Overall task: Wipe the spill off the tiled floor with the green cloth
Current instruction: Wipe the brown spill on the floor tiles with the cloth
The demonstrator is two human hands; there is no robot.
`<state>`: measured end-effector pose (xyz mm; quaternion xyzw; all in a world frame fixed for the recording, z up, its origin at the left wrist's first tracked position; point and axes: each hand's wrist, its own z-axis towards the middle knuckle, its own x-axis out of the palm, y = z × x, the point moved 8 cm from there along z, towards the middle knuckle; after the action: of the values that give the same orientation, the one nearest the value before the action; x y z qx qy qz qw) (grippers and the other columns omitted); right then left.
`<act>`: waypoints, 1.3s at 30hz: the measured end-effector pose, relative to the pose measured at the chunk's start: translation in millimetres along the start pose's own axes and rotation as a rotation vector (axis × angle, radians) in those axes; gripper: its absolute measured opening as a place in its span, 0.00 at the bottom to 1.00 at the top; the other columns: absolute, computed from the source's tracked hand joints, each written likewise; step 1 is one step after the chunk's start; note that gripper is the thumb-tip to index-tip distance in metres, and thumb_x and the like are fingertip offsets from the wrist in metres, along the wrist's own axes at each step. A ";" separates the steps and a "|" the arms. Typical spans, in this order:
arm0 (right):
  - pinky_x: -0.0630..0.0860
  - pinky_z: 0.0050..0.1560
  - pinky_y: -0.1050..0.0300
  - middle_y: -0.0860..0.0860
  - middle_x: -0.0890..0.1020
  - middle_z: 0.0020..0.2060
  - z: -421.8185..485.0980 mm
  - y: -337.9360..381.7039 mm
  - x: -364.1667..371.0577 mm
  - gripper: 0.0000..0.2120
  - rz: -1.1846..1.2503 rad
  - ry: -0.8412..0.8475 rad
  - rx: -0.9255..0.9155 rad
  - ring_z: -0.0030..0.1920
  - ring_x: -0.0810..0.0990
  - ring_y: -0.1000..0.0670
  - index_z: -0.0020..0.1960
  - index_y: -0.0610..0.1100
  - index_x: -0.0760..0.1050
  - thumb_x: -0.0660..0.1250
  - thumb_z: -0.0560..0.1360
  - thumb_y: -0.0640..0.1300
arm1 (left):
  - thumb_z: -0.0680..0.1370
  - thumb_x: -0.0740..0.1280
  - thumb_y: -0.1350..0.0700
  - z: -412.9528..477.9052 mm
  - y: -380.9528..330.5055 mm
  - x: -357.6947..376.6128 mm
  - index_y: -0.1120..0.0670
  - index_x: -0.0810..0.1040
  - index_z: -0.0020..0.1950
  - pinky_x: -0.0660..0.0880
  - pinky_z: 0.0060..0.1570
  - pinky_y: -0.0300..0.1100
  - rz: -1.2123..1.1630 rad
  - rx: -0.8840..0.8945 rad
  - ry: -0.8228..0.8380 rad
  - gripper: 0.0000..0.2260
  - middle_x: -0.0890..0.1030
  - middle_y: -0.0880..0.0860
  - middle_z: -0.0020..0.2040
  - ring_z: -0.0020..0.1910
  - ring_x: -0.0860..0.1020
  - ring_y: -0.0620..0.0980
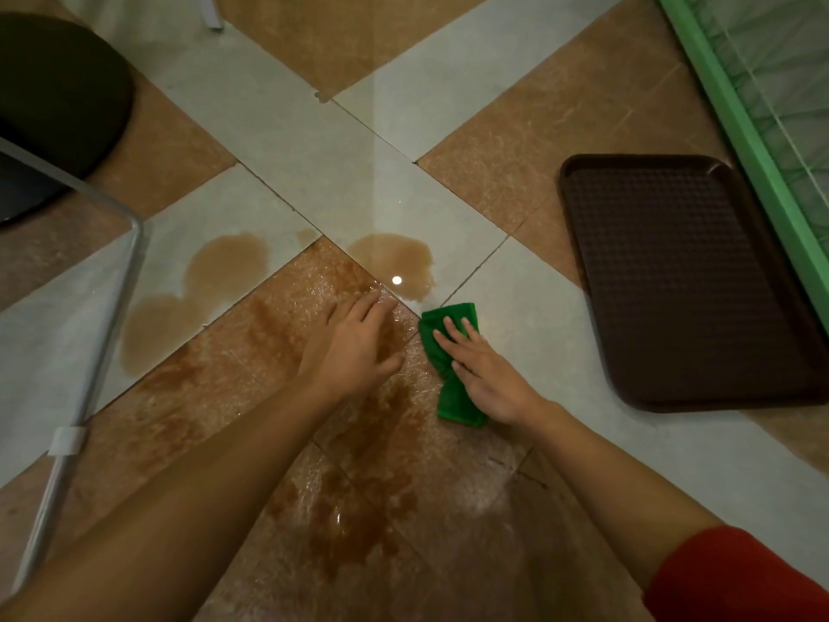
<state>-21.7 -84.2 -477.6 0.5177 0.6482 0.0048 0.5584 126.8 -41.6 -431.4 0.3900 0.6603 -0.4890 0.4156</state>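
Note:
A brown spill (394, 260) lies in puddles on the pale and tan floor tiles, with a second puddle (211, 280) to the left and wet streaks (359, 509) running toward me. A folded green cloth (448, 323) lies flat on the floor just right of the spill. My right hand (484, 370) presses on the cloth with straight fingers. My left hand (354, 343) is spread flat over the wet tan tile, fingers straight, touching nothing but the floor.
A dark brown tray (691, 280) lies on the floor to the right, beside a green frame (753, 141). A metal chair leg (89, 352) and dark seat (58, 92) stand at the left.

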 end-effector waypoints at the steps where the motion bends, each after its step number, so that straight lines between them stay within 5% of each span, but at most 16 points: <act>1: 0.36 0.70 0.62 0.54 0.47 0.76 2.4 0.2 -2.1 0.25 0.012 0.003 0.012 0.76 0.39 0.51 0.76 0.49 0.51 0.52 0.82 0.39 | 0.73 0.66 0.42 1.1 1.2 2.2 0.48 0.57 0.74 0.51 0.73 0.54 -0.034 -0.006 0.005 0.33 0.58 0.53 0.75 0.74 0.56 0.52; 6: 0.37 0.73 0.54 0.52 0.43 0.77 12.0 5.6 -2.5 0.29 -0.107 0.010 0.040 0.76 0.37 0.49 0.77 0.49 0.46 0.56 0.80 0.44 | 0.74 0.64 0.42 1.3 -5.6 -1.7 0.49 0.56 0.74 0.49 0.73 0.52 0.026 0.006 0.009 0.32 0.58 0.53 0.75 0.74 0.55 0.52; 13: 0.39 0.75 0.51 0.51 0.38 0.76 1.9 -0.7 9.2 0.28 -0.306 -0.039 0.062 0.74 0.33 0.51 0.76 0.47 0.38 0.47 0.82 0.52 | 0.75 0.63 0.41 1.3 -10.1 -0.5 0.49 0.55 0.75 0.47 0.72 0.50 0.059 0.010 0.023 0.32 0.57 0.52 0.76 0.74 0.54 0.51; 17: 0.37 0.74 0.50 0.48 0.37 0.76 14.8 14.1 16.2 0.27 -0.269 -0.084 0.152 0.75 0.34 0.46 0.76 0.45 0.36 0.46 0.83 0.49 | 0.74 0.65 0.42 4.0 -4.7 -0.4 0.49 0.57 0.74 0.49 0.71 0.51 0.031 -0.033 0.022 0.32 0.60 0.52 0.74 0.73 0.56 0.51; 25: 0.40 0.76 0.52 0.51 0.43 0.77 3.8 9.2 12.7 0.26 -0.238 -0.096 0.030 0.76 0.40 0.50 0.77 0.47 0.44 0.49 0.82 0.43 | 0.75 0.64 0.44 1.3 -16.7 -0.2 0.49 0.56 0.74 0.52 0.71 0.50 0.017 -0.017 0.047 0.31 0.60 0.52 0.75 0.73 0.56 0.52; 32: 0.36 0.72 0.55 0.50 0.41 0.77 17.6 19.9 8.9 0.39 -0.265 -0.124 0.047 0.76 0.38 0.47 0.77 0.47 0.40 0.62 0.76 0.36 | 0.75 0.64 0.45 1.5 -10.6 -17.1 0.50 0.58 0.73 0.53 0.71 0.51 -0.035 -0.095 -0.034 0.30 0.61 0.53 0.74 0.73 0.58 0.53; 35: 0.35 0.70 0.58 0.52 0.41 0.76 1.0 11.1 14.7 0.38 -0.273 -0.054 -0.051 0.76 0.38 0.50 0.77 0.49 0.41 0.61 0.76 0.35 | 0.75 0.63 0.45 1.7 -11.2 -16.2 0.50 0.57 0.74 0.52 0.71 0.50 -0.034 -0.084 -0.022 0.30 0.60 0.53 0.74 0.73 0.57 0.52; 39: 0.36 0.74 0.54 0.53 0.41 0.76 3.2 -3.2 1.9 0.33 -0.186 -0.142 0.089 0.75 0.36 0.52 0.77 0.49 0.42 0.55 0.79 0.36 | 0.75 0.64 0.45 -1.1 -4.2 -11.6 0.49 0.57 0.74 0.52 0.71 0.52 -0.025 -0.099 0.003 0.30 0.61 0.52 0.74 0.73 0.58 0.53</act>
<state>-21.1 -86.2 -482.1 0.4784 0.6519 -0.1124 0.5775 126.8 -42.8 -419.1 0.3613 0.6892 -0.4604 0.4272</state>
